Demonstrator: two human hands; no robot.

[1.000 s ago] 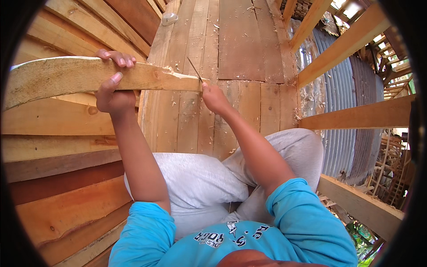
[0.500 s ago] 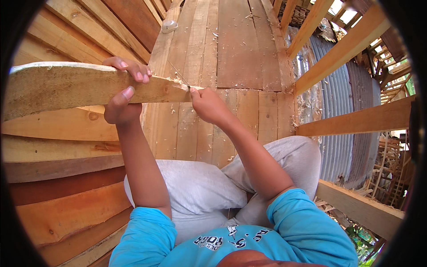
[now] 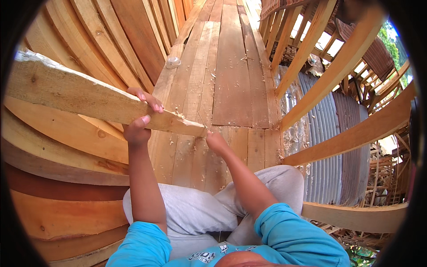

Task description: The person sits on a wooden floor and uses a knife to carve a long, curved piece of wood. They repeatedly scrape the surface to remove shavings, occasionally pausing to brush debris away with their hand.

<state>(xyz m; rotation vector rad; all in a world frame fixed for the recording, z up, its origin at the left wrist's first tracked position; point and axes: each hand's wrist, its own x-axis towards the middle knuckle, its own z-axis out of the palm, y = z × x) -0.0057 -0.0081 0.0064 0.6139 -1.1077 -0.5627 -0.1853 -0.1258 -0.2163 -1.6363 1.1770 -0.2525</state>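
Observation:
A long wooden plank (image 3: 84, 94), with a pale, rough upper edge, comes in from the left and slopes down to the right in front of me. My left hand (image 3: 141, 116) is closed around it, fingers over the upper edge and thumb against the near face. Beside the plank's right end (image 3: 195, 128), my right hand (image 3: 216, 141) is closed in a fist. A thin wire-like thing (image 3: 201, 119) sticks up from that fist past the plank's tip. What kind of thing it is, I cannot tell; the fingers hide the rest.
I sit cross-legged on a board floor (image 3: 231, 84) scattered with wood shavings. Many boards (image 3: 66, 129) stand or lean along the left. On the right runs a wooden railing (image 3: 331, 140), with corrugated metal sheets (image 3: 324, 178) beyond. A small clear container (image 3: 173, 62) lies farther ahead.
My view has tilted upward, showing more floor ahead. The plank now slopes more, its right end lower and farther right. Both hands have stayed on or beside it, and the right has shifted with its end.

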